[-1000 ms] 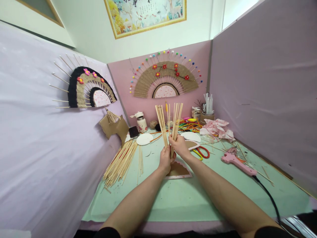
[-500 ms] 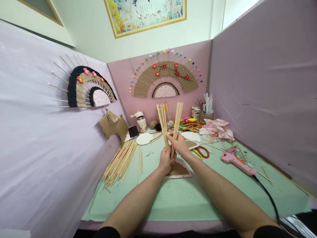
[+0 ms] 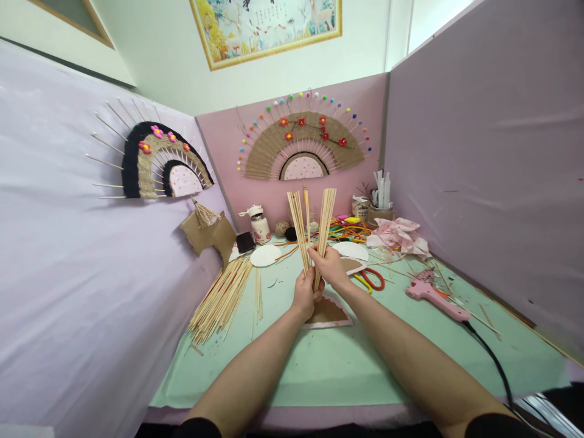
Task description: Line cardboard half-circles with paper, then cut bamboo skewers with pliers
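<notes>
Both hands are raised over the table, closed round a bundle of thin wooden sticks [image 3: 297,226] that fans out upward in a V. Wrapped about the lower ends is my left hand [image 3: 306,294]. My right hand [image 3: 327,266] grips the right-hand group of sticks, its fingertips between the two groups. A single stick or two stands apart in the gap. Below the hands lies a brown cardboard half-round piece [image 3: 329,311] with a pale pink edge, partly hidden by my left hand. A big pile of loose sticks [image 3: 221,304] spreads to the left.
A pink glue gun [image 3: 437,299] with a black cable lies at right. Scissors [image 3: 373,279], white paper discs [image 3: 265,255], coloured pipe cleaners [image 3: 344,231] and crumpled pink cloth [image 3: 398,236] lie farther back. A white bottle [image 3: 260,226] stands behind. Woven fans [image 3: 303,143] hang on the partitions.
A stick or two has separated from the right-hand group and now stands in the gap between the two groups. Both hands keep almost the same position.
</notes>
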### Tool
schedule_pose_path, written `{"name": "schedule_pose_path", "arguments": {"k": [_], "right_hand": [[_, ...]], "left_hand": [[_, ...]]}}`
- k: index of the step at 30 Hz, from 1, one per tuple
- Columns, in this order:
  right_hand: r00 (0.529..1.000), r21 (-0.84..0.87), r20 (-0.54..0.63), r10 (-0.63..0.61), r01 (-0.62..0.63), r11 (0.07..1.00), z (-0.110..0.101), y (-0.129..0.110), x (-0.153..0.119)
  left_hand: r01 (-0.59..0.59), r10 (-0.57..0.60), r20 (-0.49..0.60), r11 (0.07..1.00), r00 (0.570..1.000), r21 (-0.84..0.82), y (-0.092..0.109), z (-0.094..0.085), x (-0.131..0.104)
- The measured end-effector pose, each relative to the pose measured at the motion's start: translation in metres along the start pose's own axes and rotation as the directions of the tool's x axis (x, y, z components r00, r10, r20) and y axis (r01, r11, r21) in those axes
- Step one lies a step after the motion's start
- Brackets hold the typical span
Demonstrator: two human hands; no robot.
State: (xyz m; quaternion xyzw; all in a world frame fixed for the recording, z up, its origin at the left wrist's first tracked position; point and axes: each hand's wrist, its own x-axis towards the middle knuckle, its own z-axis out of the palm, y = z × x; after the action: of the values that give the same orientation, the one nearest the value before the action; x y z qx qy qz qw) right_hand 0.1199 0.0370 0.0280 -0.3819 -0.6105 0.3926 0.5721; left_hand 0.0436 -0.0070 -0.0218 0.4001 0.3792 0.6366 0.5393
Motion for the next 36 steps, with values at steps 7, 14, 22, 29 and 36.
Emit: {"name": "schedule_pose_path", "arguments": {"k": [7, 14, 22, 29, 36], "right_hand": [[1.0, -0.081, -0.017, 0.0, -0.001, 0.997, -0.0014, -0.0012, 0.0004], [0.999, -0.049, -0.03, 0.024, -0.026, 0.998, -0.0013, -0.0016, -0.001], [1.0, 0.029, 0.003, -0.01, 0.01, 1.0, -0.0001, -0.0004, 0.0009], [1.0, 0.026, -0.002, 0.0, 0.0, 1.0, -0.0006, -0.0017, -0.0002], [0.999, -0.002, -0.028, 0.02, -0.02, 1.0, -0.0007, 0.0013, 0.0005]], "left_hand": [[-0.003, 0.003, -0.009, 1.0, 1.0, -0.008, -0.0001, -0.0006, 0.0006], [0.01, -0.01, -0.005, 1.0, 1.0, -0.002, 0.0007, 0.0001, 0.0001], [0.02, -0.02, 0.008, 1.0, 1.0, 0.002, -0.0017, -0.0013, 0.0014], [0.007, -0.007, 0.028, 1.0, 1.0, 0.007, -0.0008, -0.0008, 0.0006], [0.004, -0.004, 0.017, 1.0, 1.0, 0.0, -0.0049, -0.0037, 0.0033]]}}
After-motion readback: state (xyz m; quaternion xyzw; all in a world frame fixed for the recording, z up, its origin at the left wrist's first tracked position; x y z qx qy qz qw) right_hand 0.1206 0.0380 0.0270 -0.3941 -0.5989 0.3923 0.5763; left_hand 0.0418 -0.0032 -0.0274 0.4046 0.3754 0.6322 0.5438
